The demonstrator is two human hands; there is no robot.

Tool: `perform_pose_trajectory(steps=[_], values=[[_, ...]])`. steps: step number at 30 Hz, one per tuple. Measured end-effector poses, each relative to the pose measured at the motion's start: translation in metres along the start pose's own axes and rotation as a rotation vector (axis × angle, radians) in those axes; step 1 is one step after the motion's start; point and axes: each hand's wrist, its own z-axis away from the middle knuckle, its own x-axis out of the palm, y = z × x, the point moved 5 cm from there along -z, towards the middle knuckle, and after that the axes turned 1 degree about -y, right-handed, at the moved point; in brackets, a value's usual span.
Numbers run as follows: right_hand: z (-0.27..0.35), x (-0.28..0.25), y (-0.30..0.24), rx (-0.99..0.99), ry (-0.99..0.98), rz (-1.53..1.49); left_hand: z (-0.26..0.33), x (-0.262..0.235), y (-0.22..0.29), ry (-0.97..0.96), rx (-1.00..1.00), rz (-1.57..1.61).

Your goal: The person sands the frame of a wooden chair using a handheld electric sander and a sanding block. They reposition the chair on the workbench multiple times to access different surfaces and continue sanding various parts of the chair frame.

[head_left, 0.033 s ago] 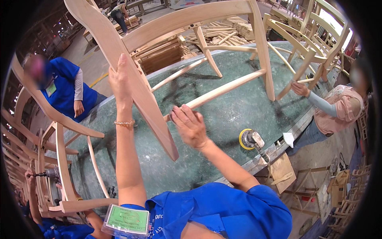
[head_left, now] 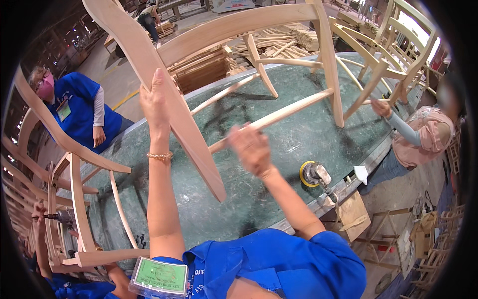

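A bare wooden chair frame (head_left: 239, 31) stands tilted over the green tabletop. My left hand (head_left: 156, 104) is closed around the broad edge of its near leg (head_left: 191, 137), thumb up along the wood. Lower down, my right hand (head_left: 250, 149) is curled over the round rung (head_left: 294, 105) that joins this leg to the far one. Motion blurs the right hand's fingers, and its palm side is hidden. I cannot make out whether anything lies between those fingers and the rung.
A round sander (head_left: 313, 174) with a yellow rim rests by the table's (head_left: 269, 199) near edge. More chair frames (head_left: 77, 199) stand at left and right (head_left: 398, 50). A co-worker in blue (head_left: 79, 104) is across the table; one in pink (head_left: 423, 134) handles a chair. Wood pieces (head_left: 271, 42) are piled behind.
My right hand has slid to the right along the rung, away from the near leg. My left hand and the near leg have shifted slightly right.
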Motion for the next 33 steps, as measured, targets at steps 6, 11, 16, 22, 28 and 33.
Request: perform_pose_trajectory(steps=[6, 11, 16, 22, 28, 33], values=[[0.035, -0.08, 0.095, 0.67, 0.366, -0.082, 0.025, -0.007, 0.007, 0.03, 0.032, 0.006], [0.092, -0.029, -0.033, 1.075, -0.081, -0.775, 0.043, -0.001, -0.003, 0.068, 0.025, -0.039], [0.085, 0.037, -0.119, 1.095, -0.363, -1.026, 0.06, -0.002, 0.0, 0.051, 0.071, 0.017], [0.112, 0.05, -0.117, 1.13, -0.405, -1.219, 0.088, 0.001, 0.002, 0.015, 0.059, 0.077], [0.157, -0.025, -0.077, 1.306, -0.465, -1.054, 0.152, 0.005, 0.007, -0.437, -0.006, -0.202], [0.205, -0.145, 0.011, 1.254, -0.197, -0.808, 0.194, -0.051, -0.08, -0.266, -0.317, -0.192]])
